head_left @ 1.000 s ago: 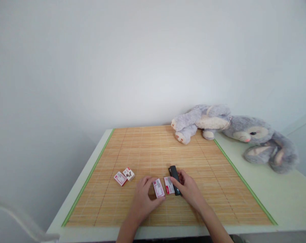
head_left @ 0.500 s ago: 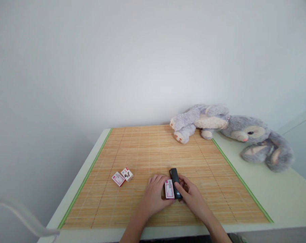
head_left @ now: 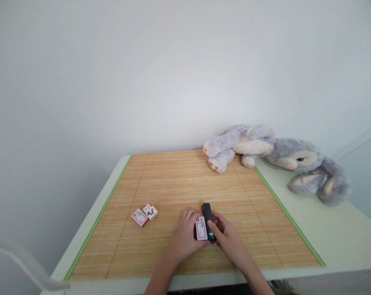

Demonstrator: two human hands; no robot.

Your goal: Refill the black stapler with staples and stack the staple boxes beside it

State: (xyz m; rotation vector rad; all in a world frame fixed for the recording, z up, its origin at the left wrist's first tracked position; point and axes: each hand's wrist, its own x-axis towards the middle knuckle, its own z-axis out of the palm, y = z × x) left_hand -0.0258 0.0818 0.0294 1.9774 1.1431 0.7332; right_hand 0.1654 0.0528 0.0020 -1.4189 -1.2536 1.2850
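My left hand (head_left: pixel 188 231) is curled around a small white box with a red border (head_left: pixel 201 228), thumb at its near end and fingers at its far end. Against the right side of that box lies a black stapler (head_left: pixel 208 221), pointing away from me. My right hand (head_left: pixel 227 233) grips the stapler from the right, with the thumb on top and the other fingers bent beside it, partly hidden. Off to the left, a second white-and-red box (head_left: pixel 139 217) touches a small box with a picture of staples (head_left: pixel 150 211) on the mat.
A bamboo mat (head_left: pixel 173 180) with green edges covers much of the white table (head_left: pixel 335 237). A grey plush rabbit (head_left: pixel 302 153) lies across the back right, its feet on the mat. Behind stands a pale wall. A blurred white curved tube (head_left: pixel 28 266) shows at the lower left.
The whole view has shifted slightly, so everything appears a little farther left. Both hands keep their hold on the box and the stapler, with hardly any movement between them.
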